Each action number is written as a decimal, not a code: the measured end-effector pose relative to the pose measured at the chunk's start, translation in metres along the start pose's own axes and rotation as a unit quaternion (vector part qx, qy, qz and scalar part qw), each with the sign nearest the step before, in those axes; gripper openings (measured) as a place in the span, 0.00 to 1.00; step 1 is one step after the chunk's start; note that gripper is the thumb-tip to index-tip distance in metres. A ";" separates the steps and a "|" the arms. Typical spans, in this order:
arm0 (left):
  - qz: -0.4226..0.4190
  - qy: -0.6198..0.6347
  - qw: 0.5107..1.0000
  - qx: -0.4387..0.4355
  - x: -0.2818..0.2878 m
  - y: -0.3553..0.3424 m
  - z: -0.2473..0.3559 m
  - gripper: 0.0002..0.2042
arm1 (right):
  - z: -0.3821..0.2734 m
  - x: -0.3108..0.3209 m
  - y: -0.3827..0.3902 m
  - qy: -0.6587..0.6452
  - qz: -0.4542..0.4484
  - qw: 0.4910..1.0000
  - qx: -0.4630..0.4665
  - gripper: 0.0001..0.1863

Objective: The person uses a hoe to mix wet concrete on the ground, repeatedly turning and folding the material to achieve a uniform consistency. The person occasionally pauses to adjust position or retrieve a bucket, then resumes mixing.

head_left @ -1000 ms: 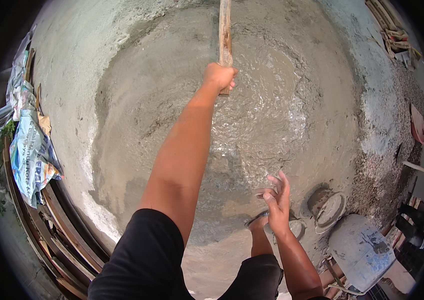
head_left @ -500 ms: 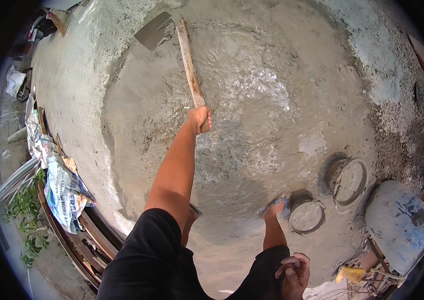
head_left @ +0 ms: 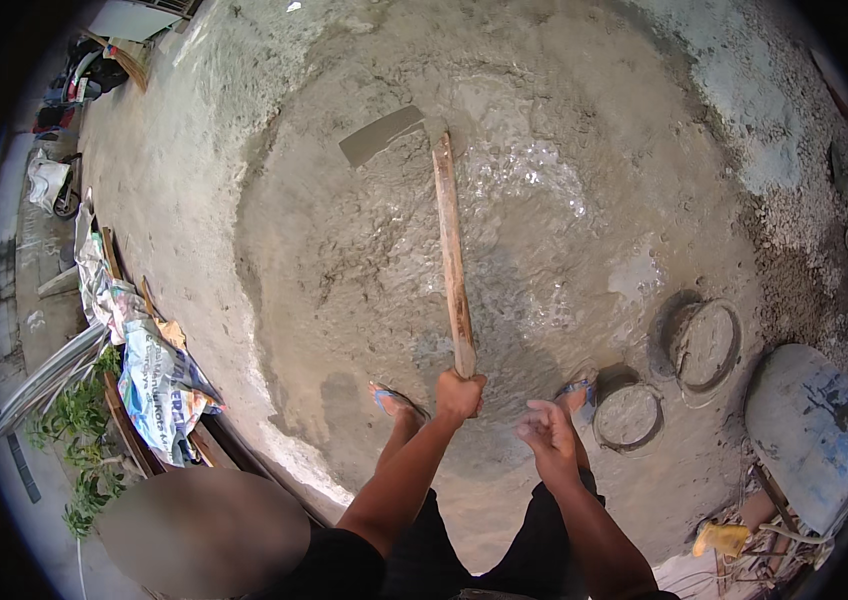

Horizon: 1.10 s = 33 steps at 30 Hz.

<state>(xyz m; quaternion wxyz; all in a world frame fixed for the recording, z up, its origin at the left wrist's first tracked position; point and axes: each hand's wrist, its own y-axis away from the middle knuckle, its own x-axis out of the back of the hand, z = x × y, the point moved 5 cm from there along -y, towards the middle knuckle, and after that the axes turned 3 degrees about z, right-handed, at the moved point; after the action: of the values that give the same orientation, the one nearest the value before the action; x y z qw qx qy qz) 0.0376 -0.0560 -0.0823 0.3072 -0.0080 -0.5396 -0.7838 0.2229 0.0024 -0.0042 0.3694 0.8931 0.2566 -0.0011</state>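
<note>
My left hand (head_left: 461, 396) is closed round the near end of the wooden handle of a hoe (head_left: 451, 245). Its handle runs away from me to a flat, mortar-coated metal blade (head_left: 382, 135), which points left over the wet grey mortar (head_left: 364, 225). Whether the blade's lower edge touches the mortar I cannot tell. To the right of the handle's end, my right hand (head_left: 549, 438) hangs apart from it, fingers loosely bent, nothing visible in them. My feet, in sandals, stand at the near side of the wet patch.
Two round buckets (head_left: 709, 345) (head_left: 629, 415) with grey contents stand by my right foot. Further right are a stained wheelbarrow tray (head_left: 806, 425), a yellow boot (head_left: 720, 540) and a gravel heap (head_left: 794, 235). Printed sacks (head_left: 159, 390), boards and a plant (head_left: 84, 430) line the left.
My left hand has drawn the hoe nearer and to the right, its blade now lower in the picture. My right hand has risen from beside my right knee toward the handle's end.
</note>
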 end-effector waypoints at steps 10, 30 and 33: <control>0.006 -0.113 0.988 -0.103 0.062 0.049 -0.072 0.17 | 0.059 -0.145 -0.191 0.078 0.071 0.976 -0.192 0.26; -0.045 0.017 0.998 -0.045 0.099 -0.301 0.254 0.03 | -0.061 0.000 -0.049 -0.052 -0.084 0.995 0.025 0.37; 0.005 0.018 1.000 -0.013 0.067 -0.283 0.189 0.03 | -0.040 0.033 0.028 -0.138 0.019 0.989 -0.046 0.34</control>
<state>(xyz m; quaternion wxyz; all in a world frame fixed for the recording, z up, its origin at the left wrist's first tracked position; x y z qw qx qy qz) -0.2154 0.1377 -0.2188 0.3208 -0.0001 -0.5237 -0.7892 0.2572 0.0273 0.0372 0.4419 0.8713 0.1859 -0.1053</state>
